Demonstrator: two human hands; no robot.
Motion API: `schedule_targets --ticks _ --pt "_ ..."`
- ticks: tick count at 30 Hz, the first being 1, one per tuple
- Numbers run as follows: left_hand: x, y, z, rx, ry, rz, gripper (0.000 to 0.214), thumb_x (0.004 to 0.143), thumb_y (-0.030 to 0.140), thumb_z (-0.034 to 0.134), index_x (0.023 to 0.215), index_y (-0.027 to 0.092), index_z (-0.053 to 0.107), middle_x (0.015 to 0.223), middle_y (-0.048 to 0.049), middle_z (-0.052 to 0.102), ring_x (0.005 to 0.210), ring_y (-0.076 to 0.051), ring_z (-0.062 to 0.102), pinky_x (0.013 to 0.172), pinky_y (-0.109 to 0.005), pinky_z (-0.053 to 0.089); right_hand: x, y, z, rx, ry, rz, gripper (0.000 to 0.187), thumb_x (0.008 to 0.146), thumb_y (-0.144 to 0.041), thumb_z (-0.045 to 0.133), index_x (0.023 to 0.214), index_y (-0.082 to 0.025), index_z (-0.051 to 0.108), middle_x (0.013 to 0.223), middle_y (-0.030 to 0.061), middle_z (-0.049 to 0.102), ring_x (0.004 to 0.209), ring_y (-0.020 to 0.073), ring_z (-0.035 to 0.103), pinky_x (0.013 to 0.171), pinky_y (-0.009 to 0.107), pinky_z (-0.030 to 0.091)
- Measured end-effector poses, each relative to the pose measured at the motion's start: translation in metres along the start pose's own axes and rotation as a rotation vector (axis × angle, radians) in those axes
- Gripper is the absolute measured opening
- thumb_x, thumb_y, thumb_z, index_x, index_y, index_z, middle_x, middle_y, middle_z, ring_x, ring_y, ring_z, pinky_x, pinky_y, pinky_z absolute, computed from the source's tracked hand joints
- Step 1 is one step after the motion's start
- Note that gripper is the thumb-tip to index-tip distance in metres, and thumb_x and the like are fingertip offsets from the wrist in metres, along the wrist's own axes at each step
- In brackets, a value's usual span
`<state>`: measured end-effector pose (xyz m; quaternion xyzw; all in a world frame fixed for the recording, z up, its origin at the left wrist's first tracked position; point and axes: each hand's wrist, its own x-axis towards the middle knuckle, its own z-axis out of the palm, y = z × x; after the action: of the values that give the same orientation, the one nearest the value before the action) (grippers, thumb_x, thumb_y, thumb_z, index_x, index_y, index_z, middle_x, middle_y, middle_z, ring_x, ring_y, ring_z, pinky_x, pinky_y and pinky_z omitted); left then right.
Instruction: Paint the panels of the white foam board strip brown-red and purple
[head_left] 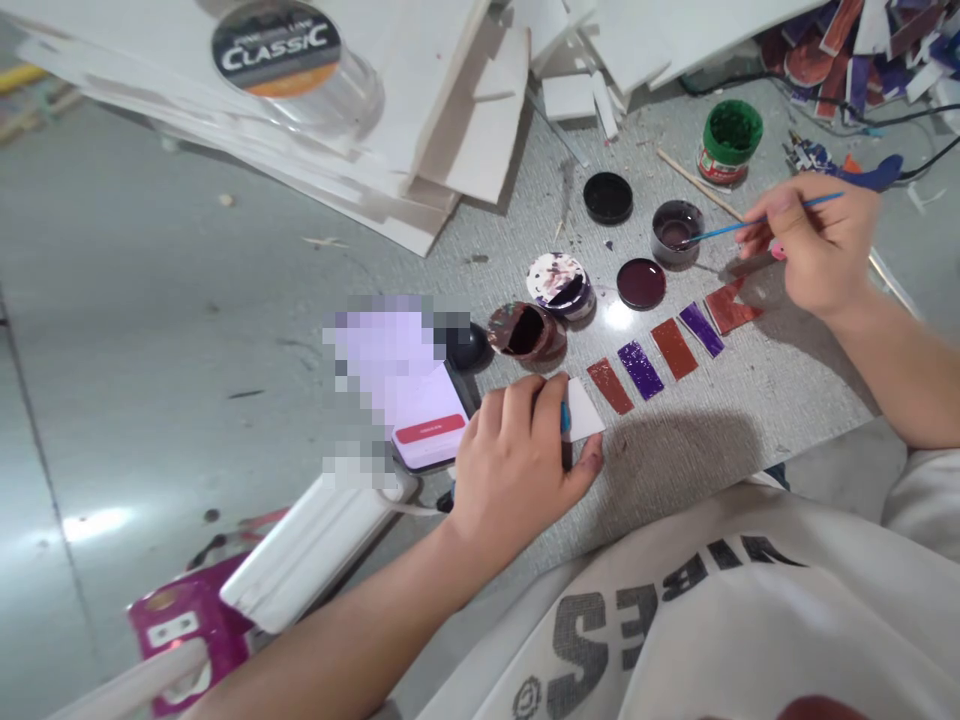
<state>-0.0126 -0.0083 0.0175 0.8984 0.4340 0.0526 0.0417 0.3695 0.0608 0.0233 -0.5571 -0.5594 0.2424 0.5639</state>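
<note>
the right hand (817,245) has its fingers pinched together on one thin blue paintbrush (757,220), whose tip dips into an open purple paint pot (675,230) near the far right corner of the grey mat (750,420). the left hand (525,460) rests near the mat's near edge, with its fingers curled close together and its fingertips and thumb clamped on one white piece (583,410) lying flat there. just right of that piece, five painted strips run in a slanting row toward the right hand: three red, the nearest red strip (609,385) first, and two purple, the first purple strip (640,368) beside it. four pots stand on the mat in all: the purple one, a green pot (729,140) at the far edge, and two smeared pots (525,332) toward the left edge. two loose lids lie between them, a black lid (607,197) and a maroon lid (641,283). one wooden stick (697,185) lies near the green pot. one phone (427,415) sits at the mat's left edge, just beside the left hand. a stack of white boards (450,120) overlaps the far left corner.
</note>
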Motion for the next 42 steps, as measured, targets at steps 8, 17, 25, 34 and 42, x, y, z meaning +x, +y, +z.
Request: schedule_targets --ticks 8,17,25,34,42 --pt "0.0 -0.001 0.001 -0.005 0.033 0.02 0.061 0.106 0.049 0.062 0.149 0.006 0.068 0.133 -0.025 0.071 0.112 -0.04 0.068 0.094 -0.052 0.061 0.004 0.003 0.001 -0.021 0.005 0.024 0.048 0.099 -0.079 0.079 0.086 -0.033 0.082 0.076 0.0022 0.081 0.061 0.0199 0.07 0.056 0.041 0.061" --pt "0.0 -0.002 0.001 -0.002 0.033 0.036 0.062 0.107 0.05 0.062 0.149 0.004 0.068 0.133 -0.0268 0.071 0.112 -0.041 0.066 0.094 -0.054 0.061 0.004 0.008 -0.001 -0.034 -0.031 0.012 0.044 0.101 -0.075 0.079 0.088 -0.033 0.082 0.078 0.002 0.081 0.062 0.0195 0.071 0.059 0.04 0.064" --pt "-0.001 -0.002 0.002 -0.02 0.024 0.015 0.061 0.107 0.05 0.063 0.153 0.01 0.065 0.134 -0.0237 0.071 0.115 -0.04 0.067 0.096 -0.053 0.059 0.004 0.009 0.001 -0.07 -0.028 -0.045 0.046 0.101 -0.077 0.077 0.089 -0.034 0.083 0.077 0.0001 0.079 0.062 0.018 0.073 0.058 0.037 0.066" --pt "-0.001 -0.002 0.004 0.014 0.034 0.031 0.062 0.107 0.05 0.062 0.15 0.005 0.066 0.132 -0.0253 0.07 0.112 -0.04 0.067 0.094 -0.052 0.058 0.004 0.009 -0.001 -0.055 -0.055 0.018 0.043 0.101 -0.077 0.077 0.09 -0.037 0.081 0.082 0.0003 0.082 0.064 0.0194 0.072 0.06 0.04 0.065" --pt "0.0 -0.001 0.0 0.021 0.04 0.044 0.062 0.108 0.05 0.06 0.149 0.004 0.067 0.131 -0.0258 0.071 0.111 -0.04 0.066 0.093 -0.053 0.06 0.004 0.01 -0.002 -0.018 -0.063 0.011 0.042 0.1 -0.076 0.079 0.09 -0.035 0.082 0.081 0.0001 0.082 0.063 0.019 0.07 0.061 0.041 0.063"
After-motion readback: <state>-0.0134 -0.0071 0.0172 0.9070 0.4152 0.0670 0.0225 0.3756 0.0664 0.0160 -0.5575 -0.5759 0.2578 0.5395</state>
